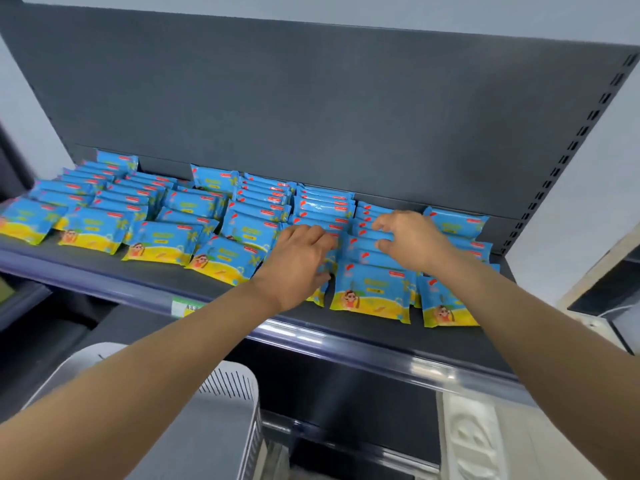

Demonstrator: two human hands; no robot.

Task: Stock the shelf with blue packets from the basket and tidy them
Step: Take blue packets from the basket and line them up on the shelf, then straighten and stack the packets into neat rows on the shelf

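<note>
Several rows of blue packets (242, 233) with yellow bottoms stand upright across the dark shelf (346, 341). My left hand (298, 261) reaches into a row right of centre; its fingers curl over the packets' tops and the thumb sits at the front. Just to the right, my right hand (412, 240) pinches a few packets in the neighbouring row between thumb and fingers. That row's front packet (370, 292) stands near the shelf edge. At the bottom, under my left forearm, is the grey basket (239, 382); its contents are hidden.
The shelf's dark back panel (311, 116) rises behind the rows, with a slotted upright (568, 150) at the right. A green price label (183, 306) sits on the shelf's front rail. A white moulded object (474, 441) lies low at the right.
</note>
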